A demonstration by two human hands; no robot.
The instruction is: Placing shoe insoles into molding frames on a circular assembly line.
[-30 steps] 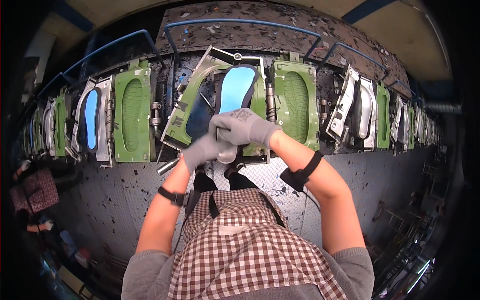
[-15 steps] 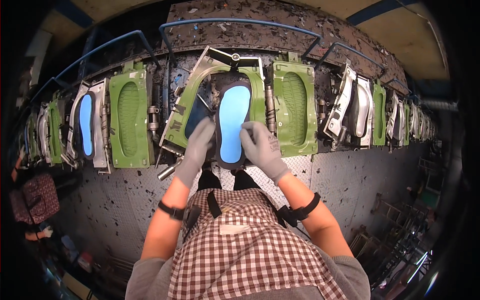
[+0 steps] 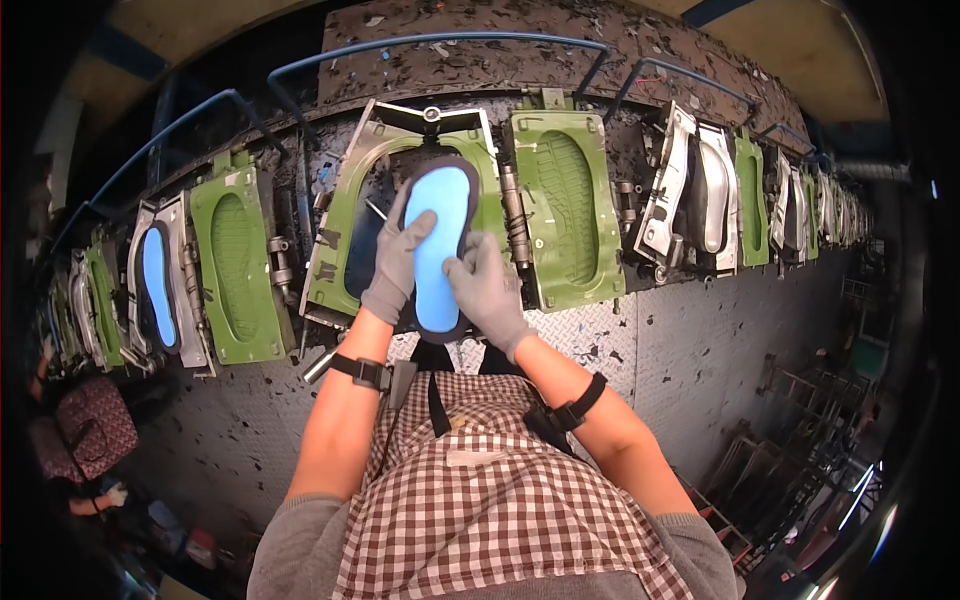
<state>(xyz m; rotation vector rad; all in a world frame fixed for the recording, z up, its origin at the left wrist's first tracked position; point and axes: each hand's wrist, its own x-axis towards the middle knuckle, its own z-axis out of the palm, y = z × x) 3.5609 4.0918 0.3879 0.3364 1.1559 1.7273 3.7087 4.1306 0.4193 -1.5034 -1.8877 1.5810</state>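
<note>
In front of me is a shoe sole (image 3: 435, 300) with a bright blue face and a dark border, held toe end away from me. My left hand (image 3: 396, 262), in a grey glove, grips its left edge, with the thumb pressed on the blue face. At the opposite edge, my gloved right hand (image 3: 490, 290) has its fingers curled on the sole and its thumb over the blue face. Behind the sole lies an opened green mould frame (image 3: 335, 215) with metal edges. Its middle is partly hidden by my hands and the sole.
A green mould half with a tread pattern (image 3: 567, 200) lies to the right, another green half (image 3: 235, 270) to the left. Farther left, a second blue-faced sole (image 3: 160, 290) rests on a mould. Blue rails (image 3: 430, 38) run behind. Another person's hand (image 3: 116, 495) shows at lower left.
My left hand has closed on the sole's left edge, and the right fingers have curled further onto it. The sole now sits slightly tilted. The whole view has shifted a little.
</note>
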